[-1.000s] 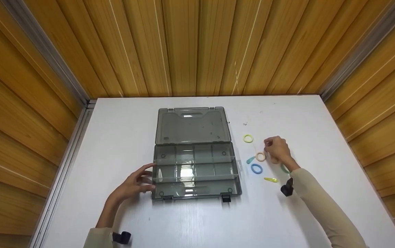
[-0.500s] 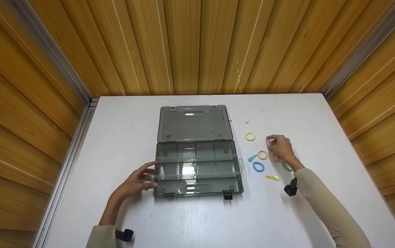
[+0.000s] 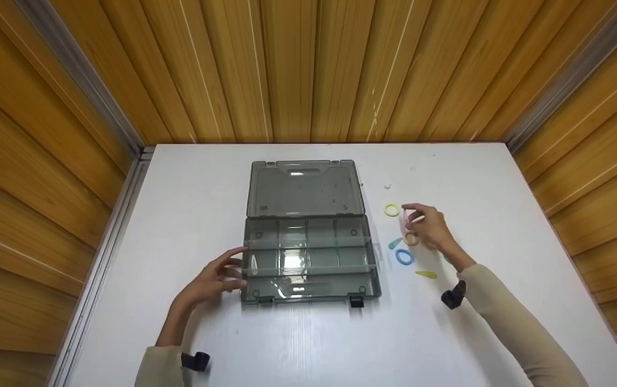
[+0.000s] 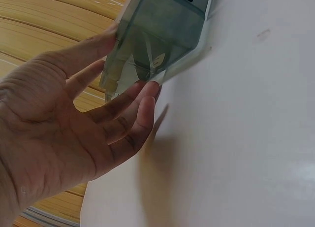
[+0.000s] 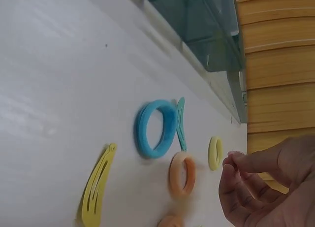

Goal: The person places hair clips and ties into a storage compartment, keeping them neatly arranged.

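My left hand (image 3: 209,279) rests its fingertips against the left side of a smoky grey compartment box (image 3: 308,287), whose lid lies back. The left wrist view shows this hand (image 4: 83,118) with loosely bent fingers at the box's end wall (image 4: 162,35). Over the right of the table, my right hand (image 3: 429,226) pinches a small pink item (image 3: 406,217) between thumb and fingers; its kind cannot be told. Below it lies a peach hair tie (image 3: 410,238). Nearby are a yellow hair tie (image 3: 391,210), a blue hair tie (image 3: 404,257) and a teal hair clip (image 3: 395,243).
A yellow snap hair clip (image 3: 426,274) lies nearest the front. One pale drop-shaped piece (image 3: 253,263) sits in the box's left middle compartment. A green hair tie (image 3: 448,259) is partly hidden by the right wrist. Wood-patterned walls (image 3: 308,70) enclose the white table.
My right hand has lifted the pink item and moved left toward the box, above the peach hair tie. The left hand stays at the box. The head view has shifted slightly.
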`<state>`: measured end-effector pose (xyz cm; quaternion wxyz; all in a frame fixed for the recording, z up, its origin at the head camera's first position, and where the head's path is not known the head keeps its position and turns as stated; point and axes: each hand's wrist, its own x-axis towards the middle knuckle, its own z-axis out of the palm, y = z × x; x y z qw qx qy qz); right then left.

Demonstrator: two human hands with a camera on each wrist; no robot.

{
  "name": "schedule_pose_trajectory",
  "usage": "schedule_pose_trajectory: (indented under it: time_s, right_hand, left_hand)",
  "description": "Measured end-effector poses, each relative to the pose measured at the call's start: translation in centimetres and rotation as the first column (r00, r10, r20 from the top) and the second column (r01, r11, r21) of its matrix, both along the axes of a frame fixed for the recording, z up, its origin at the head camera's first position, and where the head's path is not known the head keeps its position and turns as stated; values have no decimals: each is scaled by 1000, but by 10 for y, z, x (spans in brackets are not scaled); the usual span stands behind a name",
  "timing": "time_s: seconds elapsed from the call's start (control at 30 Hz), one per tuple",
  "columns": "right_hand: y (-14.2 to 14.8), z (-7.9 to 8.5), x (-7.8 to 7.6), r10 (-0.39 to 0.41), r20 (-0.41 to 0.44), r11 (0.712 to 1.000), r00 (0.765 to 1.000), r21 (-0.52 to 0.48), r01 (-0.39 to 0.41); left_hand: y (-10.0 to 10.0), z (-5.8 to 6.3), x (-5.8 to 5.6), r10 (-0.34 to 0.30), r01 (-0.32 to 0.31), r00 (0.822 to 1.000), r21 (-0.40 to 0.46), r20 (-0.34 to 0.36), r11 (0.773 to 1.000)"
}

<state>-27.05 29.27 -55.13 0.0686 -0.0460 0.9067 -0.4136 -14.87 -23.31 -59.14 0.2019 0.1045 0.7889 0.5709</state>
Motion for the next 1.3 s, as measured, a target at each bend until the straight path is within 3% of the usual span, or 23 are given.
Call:
schedule_pose_trajectory:
  time_s: [0.5, 0.8, 1.0, 1.3]
  right_hand:
    - [-63, 20, 15, 168, -42, 975, 985, -140, -172]
    - [-95, 17, 20, 243, -57, 953, 968, -170, -249]
    - [-118, 14, 24, 276, -35, 944, 960, -179, -278]
    - [-146, 4, 30, 367, -42, 905, 929, -217, -367]
  left_hand:
    - [2, -2, 2, 18, -18, 1000, 20, 21, 1000]
    - [7, -3, 1, 37, -37, 999, -25, 13, 999]
    - [8, -4, 1, 28, -28, 1000, -1, 7, 1000]
    - [8, -3, 3, 19, -20, 1000, 15, 15, 1000]
